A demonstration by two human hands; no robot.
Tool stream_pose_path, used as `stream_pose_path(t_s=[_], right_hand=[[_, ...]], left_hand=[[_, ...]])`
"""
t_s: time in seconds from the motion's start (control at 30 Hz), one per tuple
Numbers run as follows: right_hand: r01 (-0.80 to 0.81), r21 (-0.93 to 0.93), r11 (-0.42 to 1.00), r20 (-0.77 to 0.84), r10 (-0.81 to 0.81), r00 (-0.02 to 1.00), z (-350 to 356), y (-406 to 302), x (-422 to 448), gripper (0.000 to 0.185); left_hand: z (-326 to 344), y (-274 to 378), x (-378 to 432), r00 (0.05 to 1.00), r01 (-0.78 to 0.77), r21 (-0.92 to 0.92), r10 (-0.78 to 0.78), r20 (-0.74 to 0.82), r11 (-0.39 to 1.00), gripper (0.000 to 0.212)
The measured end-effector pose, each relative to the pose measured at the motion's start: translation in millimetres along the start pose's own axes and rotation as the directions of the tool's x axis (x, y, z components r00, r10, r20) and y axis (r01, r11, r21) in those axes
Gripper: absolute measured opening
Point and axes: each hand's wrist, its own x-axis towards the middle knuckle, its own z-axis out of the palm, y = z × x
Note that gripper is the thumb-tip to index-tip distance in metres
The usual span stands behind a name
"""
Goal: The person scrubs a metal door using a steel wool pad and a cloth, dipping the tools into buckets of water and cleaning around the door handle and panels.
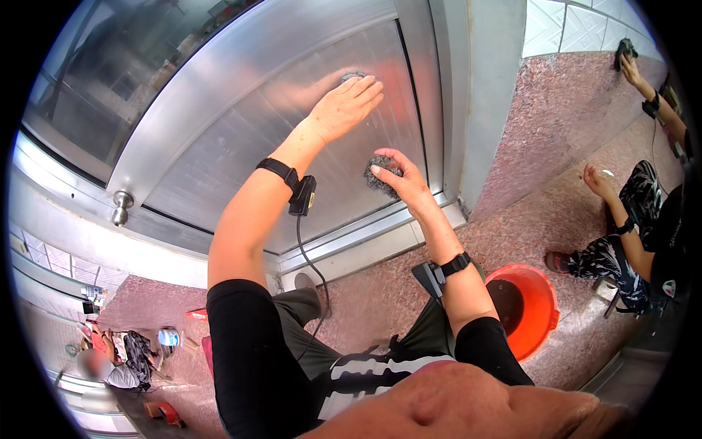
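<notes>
My left hand (346, 110) lies nearly flat against the brushed metal panel (236, 164) of a door, fingers together. Beyond its fingers shows the edge of a grey scouring pad (352, 76), mostly hidden under the hand. Lower and to the right, my right hand (407, 178) grips a dark grey, matted scouring pad (381, 176) between thumb and fingers, in front of the same panel. Whether that pad touches the metal I cannot tell. Each wrist wears a black strap with a small device.
An orange bucket (540, 318) of dark water stands by my right leg. A round door knob (122, 207) juts out at left. At right, a seated person holds a dark cloth (625, 52) to the wall. Another person sits at far left near a white tub (169, 337).
</notes>
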Motion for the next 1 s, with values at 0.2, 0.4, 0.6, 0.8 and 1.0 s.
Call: stream_pose_path(t_s=[0.2,0.4,0.6,0.8,1.0], right_hand=[[-0.001,-0.026,1.0,0.007,0.001,1.0,12.2,6.2,2.0,0.042],[0.041,-0.132,0.99,0.075,-0.031,0.997,30.0,31.0,6.6,0.042],[0.249,-0.917,0.313,0.249,-0.039,0.968,14.3,35.1,-9.0,0.041],[0.33,-0.93,0.162,0.367,0.355,0.86,22.3,62.7,-23.1,0.037],[0.349,-0.926,0.143,0.373,0.485,0.791,19.0,74.2,-23.0,0.036]], left_hand=[[-32.3,-19.6,47.8,0.939,0.128,-0.132,-0.163,-0.303,0.983,0.041],[-38.3,-44.9,118.4,0.943,0.184,-0.146,-0.216,-0.252,0.972,0.023],[31.9,-1.8,139.4,0.892,0.122,-0.053,-0.133,-0.433,0.991,0.018],[93.1,73.0,106.0,0.969,-0.043,-0.189,-0.005,-0.248,0.981,0.013],[101.5,89.5,92.1,0.976,-0.198,-0.275,0.215,0.033,0.941,0.008]])
